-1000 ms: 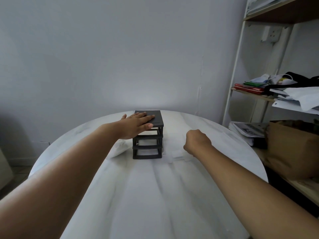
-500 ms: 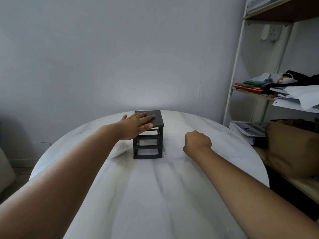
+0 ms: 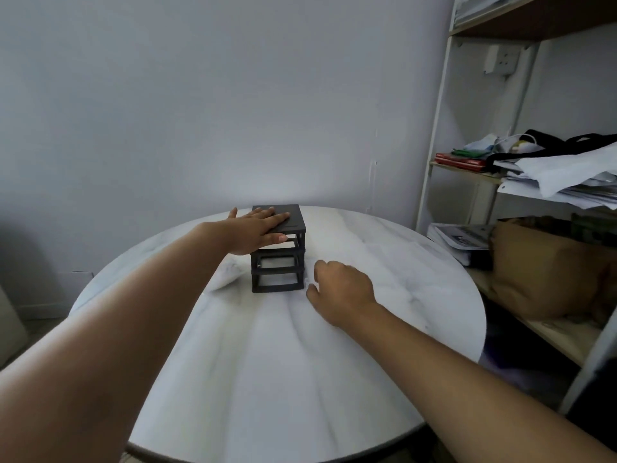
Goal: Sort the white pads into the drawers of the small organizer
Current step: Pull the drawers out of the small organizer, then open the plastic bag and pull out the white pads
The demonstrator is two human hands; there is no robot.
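right hand beside organizer, fingers hidden (white pads indistinct)

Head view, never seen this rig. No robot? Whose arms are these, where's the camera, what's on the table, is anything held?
There is no robot here. A person works with two bare hands, and one wide-angle camera worn on the head looks forward and down, so both arms enter from the bottom of the picture. The left hand lies flat on top of the small black three-tier organizer, which stands on the round white marble-patterned table. A white pad lies just left of the organizer. The right hand is down at the tabletop just right of the organizer, with its fingers curled. Whether it holds a pad is hidden.
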